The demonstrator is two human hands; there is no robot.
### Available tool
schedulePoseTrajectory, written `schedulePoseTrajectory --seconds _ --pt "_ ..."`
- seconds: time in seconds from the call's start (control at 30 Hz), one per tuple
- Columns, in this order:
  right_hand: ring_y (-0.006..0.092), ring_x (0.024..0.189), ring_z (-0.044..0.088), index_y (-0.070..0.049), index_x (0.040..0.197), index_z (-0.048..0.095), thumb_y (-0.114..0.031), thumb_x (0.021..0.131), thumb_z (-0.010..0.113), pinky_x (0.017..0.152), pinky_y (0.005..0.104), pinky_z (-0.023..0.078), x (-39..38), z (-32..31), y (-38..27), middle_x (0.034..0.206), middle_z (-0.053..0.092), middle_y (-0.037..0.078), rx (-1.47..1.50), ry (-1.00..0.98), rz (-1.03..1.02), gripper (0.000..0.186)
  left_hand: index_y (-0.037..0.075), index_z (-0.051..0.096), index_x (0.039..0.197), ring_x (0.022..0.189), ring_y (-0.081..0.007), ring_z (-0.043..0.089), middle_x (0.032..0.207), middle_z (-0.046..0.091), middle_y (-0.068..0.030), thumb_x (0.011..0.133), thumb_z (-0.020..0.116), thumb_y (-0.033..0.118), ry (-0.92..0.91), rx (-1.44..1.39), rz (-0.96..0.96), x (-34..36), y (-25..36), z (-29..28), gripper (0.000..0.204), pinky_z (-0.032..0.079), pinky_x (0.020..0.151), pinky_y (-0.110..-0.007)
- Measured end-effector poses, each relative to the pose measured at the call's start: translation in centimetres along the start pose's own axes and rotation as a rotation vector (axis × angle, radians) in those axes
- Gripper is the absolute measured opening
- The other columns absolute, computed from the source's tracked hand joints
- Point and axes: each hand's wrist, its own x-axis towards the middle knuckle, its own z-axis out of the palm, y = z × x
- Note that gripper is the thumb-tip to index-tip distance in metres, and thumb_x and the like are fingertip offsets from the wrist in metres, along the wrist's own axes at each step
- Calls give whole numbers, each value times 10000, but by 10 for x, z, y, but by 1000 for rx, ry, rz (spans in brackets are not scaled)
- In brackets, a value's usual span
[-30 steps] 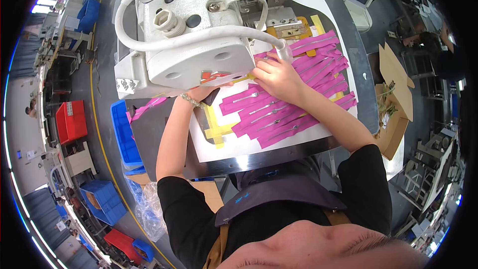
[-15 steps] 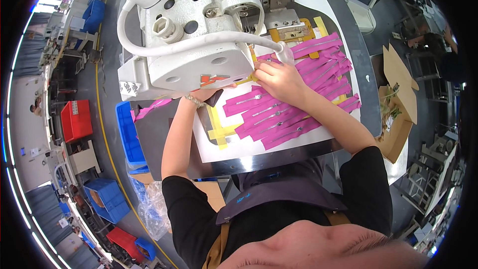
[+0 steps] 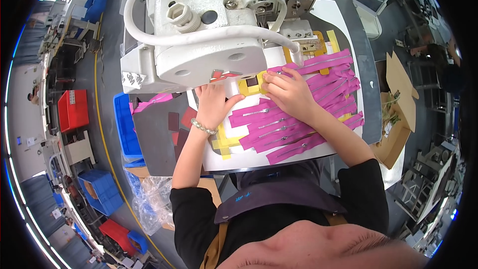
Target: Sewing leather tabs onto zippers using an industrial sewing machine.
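My left hand (image 3: 213, 103) rests flat on the white board (image 3: 219, 162), thumb spread, its fingertips at the lower edge of the white sewing machine (image 3: 209, 60). Between my hands is a yellow piece with a dark square (image 3: 252, 82) in it. The bent, closed fingers of my right hand (image 3: 288, 92) are at this piece's right edge, by the end of a magenta zipper (image 3: 326, 62); what they pinch, if anything, is hidden. More magenta zippers (image 3: 279, 127) with metal teeth lie in a row under and beside my right forearm.
Dark and red small patches (image 3: 188, 118) lie left of my left forearm. A blue bin (image 3: 124, 129) stands beside the table's left edge, and a magenta strip (image 3: 152, 103) lies nearby. An open cardboard box (image 3: 398, 129) is on the right. Yellow tape (image 3: 229, 143) marks the board.
My left hand has come out from beneath the machine head and now shows flat, thumb spread. The yellow piece with its dark square has come into sight. My right hand stays near the same zipper.
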Motion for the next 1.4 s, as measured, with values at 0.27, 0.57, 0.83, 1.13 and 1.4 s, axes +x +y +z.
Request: schedulePoseTrajectory --seconds 0.27,0.57,0.83,1.13,1.4 --pt "151 1029 608 -118 874 583 -147 789 627 935 386 383 1 2 -3 1018 633 12 -15 9 -14 101 16 580 1110 1069 -302 488 1122 567 -140 792 634 464 88 172 37 -7 10 -1 551 270 961 -461" --pt "184 899 611 -122 935 598 -198 755 675 993 422 355 17 -18 8 1021 614 8 -71 -32 -89 210 37 601 1075 1068 -281 484 1128 559 -114 770 659 430 172 171 64 -7 16 -6 501 309 928 -446" --pt "263 977 543 -47 1058 578 -305 763 704 898 418 374 58 1 45 1011 546 76 -17 160 150 412 67 602 1085 1072 -267 465 1118 545 -94 775 648 441 177 154 52 -10 14 -3 488 291 940 -435" --pt "261 1004 529 -45 1034 545 -282 770 699 833 389 346 40 0 38 1032 546 120 -189 -40 112 387 82 583 1111 1050 -248 469 1104 541 -74 826 603 355 229 121 56 -11 15 -1 395 294 921 -424" --pt "277 764 580 8 870 593 -311 823 647 723 357 431 40 -3 15 881 586 151 -114 -182 115 327 118 608 971 958 -225 507 979 566 -30 840 558 153 230 -41 29 -8 15 -1 145 316 868 -401"
